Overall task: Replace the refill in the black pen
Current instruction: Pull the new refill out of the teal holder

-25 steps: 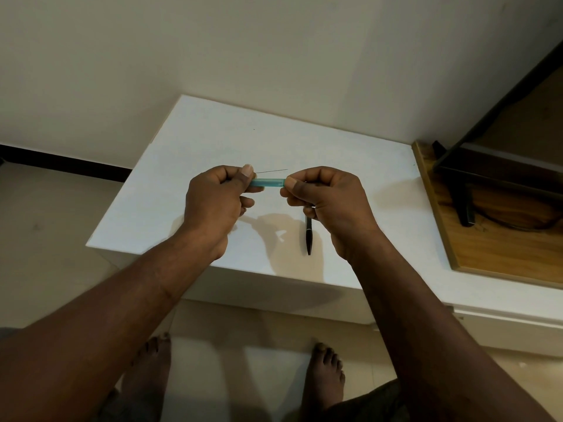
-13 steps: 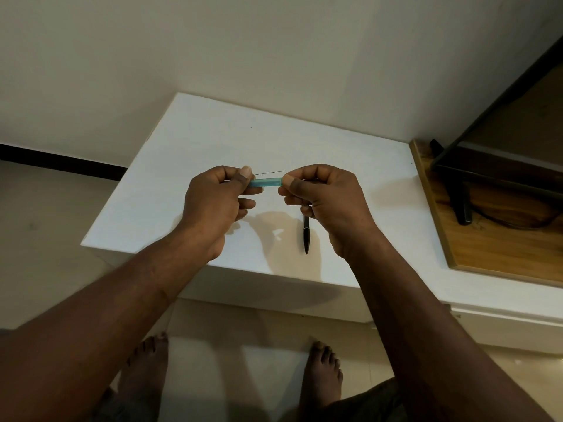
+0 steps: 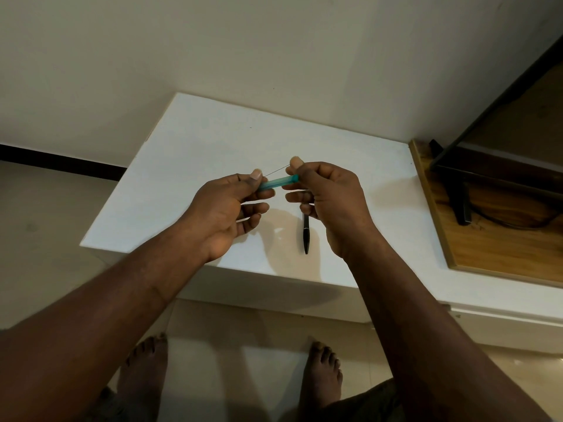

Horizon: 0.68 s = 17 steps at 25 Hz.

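Holding a teal tube [image 3: 277, 181] over the white table [image 3: 195, 153], both hands work at chest height: the left hand [image 3: 227, 208] pinches the tube's left end between thumb and forefinger, other fingers loosely curled beneath, while the right hand [image 3: 327, 196] is closed at thumb and fingertips around the tube's right end. A thin dark line [image 3: 275, 171] runs just above the tube between the two thumbs; judged to be the slim refill, though too fine to confirm. The black pen [image 3: 306, 236] lies on the table below the right hand, tip toward the near edge, touched by neither hand. Step in hand, as judged: drawing a refill out of its teal case, so the pen itself has not yet been opened. Next move likely calls for a steady pull along the tube's axis, then setting the case down to free a hand for the pen. Hidden: the pen's upper end behind the right hand, the tube's ends inside both grips, and whether the thin line enters the tube.
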Tool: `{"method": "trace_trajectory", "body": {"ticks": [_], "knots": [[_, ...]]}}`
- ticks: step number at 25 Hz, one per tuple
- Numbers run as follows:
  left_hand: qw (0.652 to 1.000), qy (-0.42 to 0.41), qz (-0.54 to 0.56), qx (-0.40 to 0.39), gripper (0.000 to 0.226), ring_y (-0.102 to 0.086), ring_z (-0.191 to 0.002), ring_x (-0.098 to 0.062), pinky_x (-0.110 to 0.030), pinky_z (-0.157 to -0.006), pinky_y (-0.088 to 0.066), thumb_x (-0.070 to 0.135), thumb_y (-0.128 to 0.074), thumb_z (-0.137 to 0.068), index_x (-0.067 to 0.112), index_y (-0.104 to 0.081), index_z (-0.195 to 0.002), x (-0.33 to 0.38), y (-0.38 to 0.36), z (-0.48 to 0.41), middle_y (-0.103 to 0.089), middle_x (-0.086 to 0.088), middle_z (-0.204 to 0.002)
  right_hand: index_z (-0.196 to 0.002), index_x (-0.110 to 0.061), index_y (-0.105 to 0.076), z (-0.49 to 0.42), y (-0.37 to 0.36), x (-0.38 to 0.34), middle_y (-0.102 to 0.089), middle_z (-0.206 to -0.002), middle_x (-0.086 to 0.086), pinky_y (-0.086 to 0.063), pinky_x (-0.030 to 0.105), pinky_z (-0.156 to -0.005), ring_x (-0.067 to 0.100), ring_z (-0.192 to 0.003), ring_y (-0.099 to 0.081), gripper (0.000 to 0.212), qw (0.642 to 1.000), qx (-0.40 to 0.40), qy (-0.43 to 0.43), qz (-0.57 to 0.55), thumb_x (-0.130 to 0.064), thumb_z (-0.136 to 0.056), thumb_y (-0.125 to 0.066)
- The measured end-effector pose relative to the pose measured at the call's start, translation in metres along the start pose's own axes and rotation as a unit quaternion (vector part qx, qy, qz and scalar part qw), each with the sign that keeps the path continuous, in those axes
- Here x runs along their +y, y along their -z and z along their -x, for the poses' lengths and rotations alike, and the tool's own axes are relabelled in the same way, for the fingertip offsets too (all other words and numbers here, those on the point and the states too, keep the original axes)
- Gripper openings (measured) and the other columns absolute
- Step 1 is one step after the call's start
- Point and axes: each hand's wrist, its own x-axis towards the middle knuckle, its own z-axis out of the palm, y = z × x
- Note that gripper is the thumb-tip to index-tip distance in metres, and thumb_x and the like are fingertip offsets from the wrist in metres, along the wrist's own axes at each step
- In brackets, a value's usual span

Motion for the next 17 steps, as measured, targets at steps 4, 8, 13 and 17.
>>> {"method": "trace_trajectory", "body": {"ticks": [4, 8, 13, 17], "knots": [[1.0, -0.001, 0.003, -0.001, 0.023, -0.071, -0.072, -0.013, -0.026, -0.059, -0.058, 0.037, -0.068, -0.097, 0.017, -0.077, -0.104, 0.0005, 0.0006, 0.0, -0.081, 0.0, -0.089, -0.103, -0.018, -0.081, 0.0007, -0.0002, -0.0003, -0.082, -0.087, -0.006, -0.052, 0.025, -0.071, 0.011, -0.08, -0.078, 0.028, 1.0, -0.009, 0.007, -0.002, -0.043, -0.099, -0.07], [1.0, -0.009, -0.011, -0.007, 0.023, -0.072, -0.071, -0.012, -0.027, -0.062, -0.058, 0.038, -0.068, -0.096, 0.018, -0.078, -0.101, 0.0004, 0.0007, 0.0005, -0.082, 0.001, -0.09, -0.102, -0.019, -0.08, 0.0005, 0.0002, -0.0006, -0.081, -0.091, -0.005, -0.051, 0.023, -0.068, 0.011, -0.078, -0.077, 0.014, 1.0, -0.005, 0.014, 0.0, -0.03, -0.096, -0.077], [1.0, -0.013, -0.022, -0.018, 0.022, -0.072, -0.066, -0.008, -0.026, -0.064, -0.058, 0.038, -0.068, -0.096, 0.019, -0.078, -0.099, -0.0006, -0.0002, 0.002, -0.082, 0.0, -0.092, -0.101, -0.018, -0.081, 0.0006, 0.0003, -0.0006, -0.081, -0.095, -0.002, -0.05, 0.023, -0.068, 0.011, -0.079, -0.077, 0.009, 1.0, 0.007, 0.023, 0.003, -0.022, -0.098, -0.074], [1.0, -0.012, -0.01, -0.014, 0.02, -0.071, -0.065, -0.008, -0.025, -0.062, -0.058, 0.036, -0.069, -0.097, 0.019, -0.079, -0.097, -0.0006, 0.0007, 0.001, -0.082, 0.0, -0.091, -0.098, -0.019, -0.08, -0.0011, 0.0002, 0.0002, -0.082, -0.091, -0.002, -0.053, 0.027, -0.073, 0.011, -0.079, -0.077, 0.009, 0.999, 0.043, 0.026, 0.001, -0.026, -0.098, -0.074]]}}
